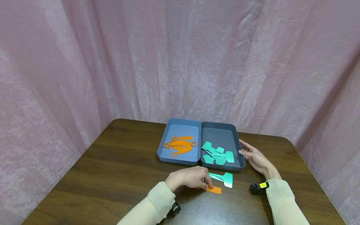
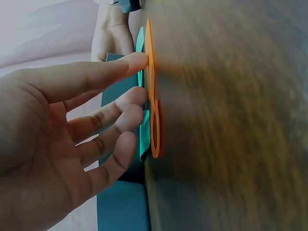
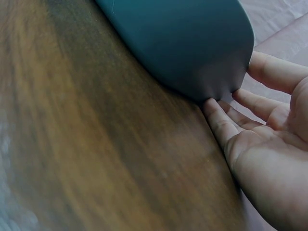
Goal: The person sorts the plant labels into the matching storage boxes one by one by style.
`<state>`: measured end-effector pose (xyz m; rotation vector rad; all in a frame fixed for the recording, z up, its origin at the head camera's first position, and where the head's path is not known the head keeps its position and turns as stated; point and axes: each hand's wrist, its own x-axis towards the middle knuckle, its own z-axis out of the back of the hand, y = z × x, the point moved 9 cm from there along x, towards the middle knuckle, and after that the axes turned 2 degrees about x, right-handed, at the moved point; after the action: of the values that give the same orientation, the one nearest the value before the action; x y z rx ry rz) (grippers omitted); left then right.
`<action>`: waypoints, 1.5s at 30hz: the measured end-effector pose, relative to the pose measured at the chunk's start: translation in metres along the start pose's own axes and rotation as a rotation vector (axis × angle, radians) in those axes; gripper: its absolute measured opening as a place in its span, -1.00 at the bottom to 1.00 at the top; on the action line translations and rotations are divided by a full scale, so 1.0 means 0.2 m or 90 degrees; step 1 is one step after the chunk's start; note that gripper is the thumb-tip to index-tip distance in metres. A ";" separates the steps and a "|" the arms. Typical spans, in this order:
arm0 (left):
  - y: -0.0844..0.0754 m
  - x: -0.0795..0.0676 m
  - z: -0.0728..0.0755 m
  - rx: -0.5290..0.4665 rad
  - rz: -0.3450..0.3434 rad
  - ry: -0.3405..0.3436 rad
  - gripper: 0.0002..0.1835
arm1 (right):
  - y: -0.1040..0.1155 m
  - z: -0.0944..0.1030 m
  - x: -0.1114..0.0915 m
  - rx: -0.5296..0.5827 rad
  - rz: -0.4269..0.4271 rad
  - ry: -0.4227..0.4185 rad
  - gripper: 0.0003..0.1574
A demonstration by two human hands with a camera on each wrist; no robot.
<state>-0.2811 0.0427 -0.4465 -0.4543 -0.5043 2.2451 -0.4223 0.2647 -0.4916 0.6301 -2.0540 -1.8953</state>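
Note:
My left hand (image 1: pixel 193 177) reaches down to the table, its fingertips at a flat orange spatula-like piece (image 1: pixel 215 189) with a ring at one end. In the left wrist view the fingers are spread and lightly bent, all on one side of that piece. Just behind lie flat teal pieces (image 1: pixel 228 179) with broad square ends, partly hidden by the hand. My right hand (image 1: pixel 257 160) rests its fingertips against the outer right side of the dark grey tray (image 1: pixel 216 134). Extended fingers (image 3: pixel 224 122) touch this tray low at its corner in the right wrist view.
Left of the grey tray, side by side with it, stands a light blue tray (image 1: pixel 180 161) holding several orange ring-handled pieces (image 1: pixel 181 144). Several teal pieces (image 1: pixel 217 153) are heaped in the grey tray. Pink curtains (image 1: pixel 180 62) hang behind the wooden table (image 1: pixel 107 175).

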 end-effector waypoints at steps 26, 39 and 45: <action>-0.04 0.00 -0.02 0.076 0.016 -0.008 -0.76 | 0.00 0.00 0.00 -0.009 0.000 0.000 -0.04; -0.02 -0.01 0.04 -0.027 -0.024 -0.033 -0.83 | 0.01 0.00 -0.01 -0.008 -0.005 0.001 -0.03; 0.02 -0.03 0.14 -0.097 -0.020 -0.074 -0.83 | 0.01 -0.01 -0.01 -0.006 -0.003 0.002 -0.03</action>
<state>-0.2926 0.0293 -0.4226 -0.3908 -0.7423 2.2201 -0.4210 0.2641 -0.4894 0.6361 -2.0434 -1.9041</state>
